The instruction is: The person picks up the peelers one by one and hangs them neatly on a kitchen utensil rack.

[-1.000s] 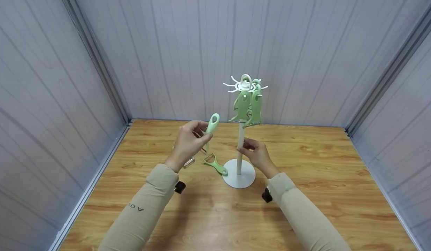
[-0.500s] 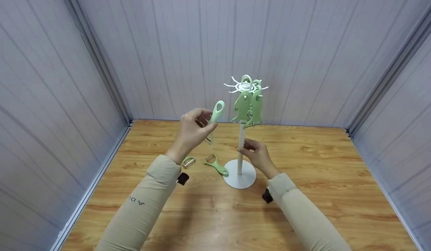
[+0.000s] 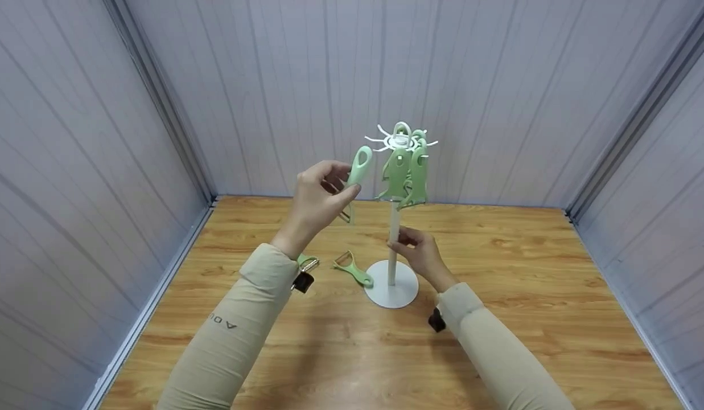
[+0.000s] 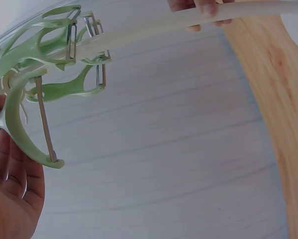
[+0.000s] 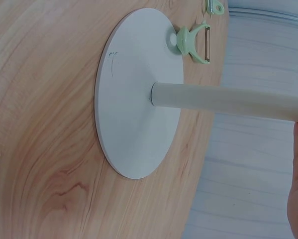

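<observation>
A wood-grained table point(image 3: 585, 319) fills the floor of a booth of pale panelled walls point(image 3: 283, 85), with metal strips point(image 3: 158, 102) along the corners. On it stands a white hook stand point(image 3: 394, 219), upright on a round base point(image 3: 406, 291), green peelers point(image 3: 398, 176) hanging from its top. The right hand point(image 3: 423, 253) pinches the post. The left hand point(image 3: 323, 196) pinches a light-green peeler point(image 3: 360, 162) in the air beside the hooks, its handle loop up. Another green peeler point(image 3: 358, 276) lies with its handle end over the base's edge; a serrated-blade peeler point(image 3: 308, 262) lies farther left, partly hidden.
</observation>
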Tool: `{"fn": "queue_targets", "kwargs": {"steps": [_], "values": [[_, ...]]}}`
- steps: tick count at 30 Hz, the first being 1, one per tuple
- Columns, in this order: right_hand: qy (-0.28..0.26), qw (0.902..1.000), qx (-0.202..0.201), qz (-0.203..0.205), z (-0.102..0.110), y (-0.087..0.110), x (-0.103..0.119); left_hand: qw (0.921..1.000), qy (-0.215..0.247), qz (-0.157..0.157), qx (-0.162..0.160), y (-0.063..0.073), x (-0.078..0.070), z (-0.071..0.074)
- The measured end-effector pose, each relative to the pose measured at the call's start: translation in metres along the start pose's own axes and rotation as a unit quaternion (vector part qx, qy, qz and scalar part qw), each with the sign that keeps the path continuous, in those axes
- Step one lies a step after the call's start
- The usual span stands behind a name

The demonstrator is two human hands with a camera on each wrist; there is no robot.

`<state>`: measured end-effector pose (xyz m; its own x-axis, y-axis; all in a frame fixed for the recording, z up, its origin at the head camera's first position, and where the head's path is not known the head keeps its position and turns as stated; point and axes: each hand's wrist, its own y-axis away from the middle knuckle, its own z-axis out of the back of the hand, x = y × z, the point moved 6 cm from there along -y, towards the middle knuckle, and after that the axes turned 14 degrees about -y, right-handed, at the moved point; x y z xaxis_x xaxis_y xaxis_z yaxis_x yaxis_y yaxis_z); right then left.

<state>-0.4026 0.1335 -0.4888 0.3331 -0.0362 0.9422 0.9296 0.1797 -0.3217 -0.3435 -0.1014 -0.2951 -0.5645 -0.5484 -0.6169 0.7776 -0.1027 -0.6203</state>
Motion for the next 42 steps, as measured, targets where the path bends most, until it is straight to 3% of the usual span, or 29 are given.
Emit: {"fn": "queue_targets", "kwargs": {"steps": [18,27,42], "values": [[-0.021,0.9998,0.004,0.0,-0.004,0.002,0.004,0.9999,0.004,-0.002,0.009,-0.01,-0.012,-0.012],[-0.021,0.9996,0.018,0.006,-0.005,0.002,0.003,0.9995,0.023,0.014,0.017,-0.006,-0.012,-0.023],[-0.024,0.9996,-0.005,0.012,-0.002,0.003,0.001,0.9991,0.041,0.009,-0.011,0.004,-0.021,-0.052]]}}
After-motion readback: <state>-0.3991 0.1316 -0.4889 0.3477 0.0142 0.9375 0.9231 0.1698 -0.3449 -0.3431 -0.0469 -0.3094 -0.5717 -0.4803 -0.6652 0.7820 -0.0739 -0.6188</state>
